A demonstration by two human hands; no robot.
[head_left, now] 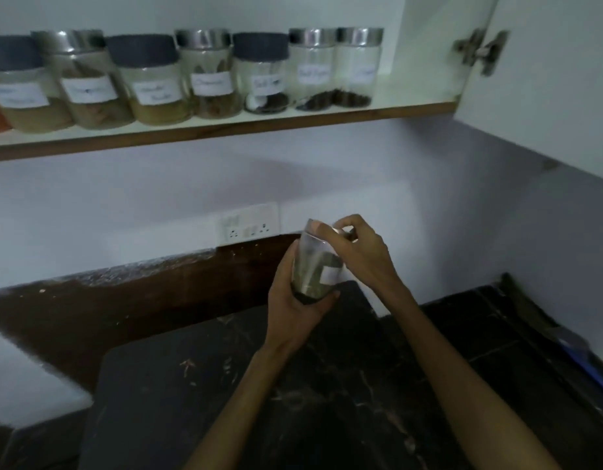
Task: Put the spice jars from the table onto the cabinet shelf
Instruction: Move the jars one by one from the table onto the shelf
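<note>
A glass spice jar [315,266] with greenish contents and a white label is held in the air above the dark table [191,401]. My left hand [295,307] grips its lower body from below. My right hand [359,252] grips its top, fingers curled around the lid. The jar is tilted slightly to the right. Above, the cabinet shelf [225,128] carries a row of several labelled jars [205,74] with black or silver lids.
The open cabinet door [548,79] with its hinge [480,50] hangs at the upper right. A wall socket plate [249,222] sits behind the jar. Bare shelf shows right of the last jar [358,67]. A dark counter [497,334] runs along the right.
</note>
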